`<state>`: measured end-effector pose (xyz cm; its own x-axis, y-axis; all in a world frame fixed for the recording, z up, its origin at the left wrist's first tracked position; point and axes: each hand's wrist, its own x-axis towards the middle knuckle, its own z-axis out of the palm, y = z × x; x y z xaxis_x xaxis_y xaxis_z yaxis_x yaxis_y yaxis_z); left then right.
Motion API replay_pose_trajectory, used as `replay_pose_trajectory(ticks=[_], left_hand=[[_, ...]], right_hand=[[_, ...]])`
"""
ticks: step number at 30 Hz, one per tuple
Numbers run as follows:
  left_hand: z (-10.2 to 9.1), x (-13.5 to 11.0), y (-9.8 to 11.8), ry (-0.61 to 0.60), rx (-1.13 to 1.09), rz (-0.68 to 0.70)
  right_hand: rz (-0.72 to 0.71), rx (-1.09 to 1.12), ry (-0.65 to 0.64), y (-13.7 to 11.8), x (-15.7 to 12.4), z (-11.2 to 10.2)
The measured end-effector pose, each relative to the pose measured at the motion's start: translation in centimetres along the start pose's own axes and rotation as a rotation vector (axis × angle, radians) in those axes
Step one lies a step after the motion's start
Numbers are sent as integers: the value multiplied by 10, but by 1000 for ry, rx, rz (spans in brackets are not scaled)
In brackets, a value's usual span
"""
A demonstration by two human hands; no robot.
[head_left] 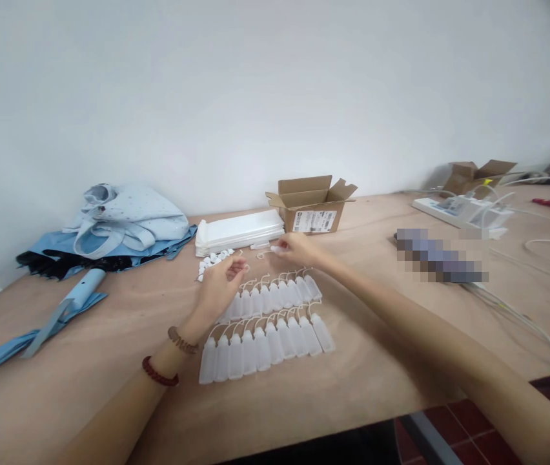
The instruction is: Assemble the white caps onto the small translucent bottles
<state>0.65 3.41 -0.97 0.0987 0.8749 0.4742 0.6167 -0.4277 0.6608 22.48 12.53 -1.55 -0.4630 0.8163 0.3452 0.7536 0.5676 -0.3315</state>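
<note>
My right hand (298, 248) is closed in a pinch on a small translucent white piece (275, 248), with a thin curved white tube near it. To its left, my left hand (223, 281) has curled fingers beside a pile of small white caps (212, 259). A thin white bit shows at its fingertips, too small to name. Below both hands lie two rows of frosted squeeze bottles, each with a thin curved tube at its top. The nearer row (261, 349) shows in full; my left hand partly hides the left end of the farther row (277, 298).
Behind the hands are a stack of white flat packs (241, 231) and an open cardboard box (316, 216). Folded blue fabric (130, 223) and a blue umbrella (81, 290) lie left. A power strip (459, 213), cables, and a blurred-out device (437, 255) lie right.
</note>
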Motion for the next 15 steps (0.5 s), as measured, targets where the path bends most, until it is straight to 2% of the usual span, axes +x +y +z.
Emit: replay_pose_trajectory(ticks=[5,8,11,15], left_hand=[[1,-7,11,64,-121,-22],[3,-16,24,54,-99,41],[6,-25,35,28,-22,144],[11,-31,40,14,16,272]], right_hand=[[-20,124,86,-19,-55,-29],[-38,254,99,-37,-85,-39],[-41,357,60,-53,-101,-39],[-57,411,31,-60,-105,-29]])
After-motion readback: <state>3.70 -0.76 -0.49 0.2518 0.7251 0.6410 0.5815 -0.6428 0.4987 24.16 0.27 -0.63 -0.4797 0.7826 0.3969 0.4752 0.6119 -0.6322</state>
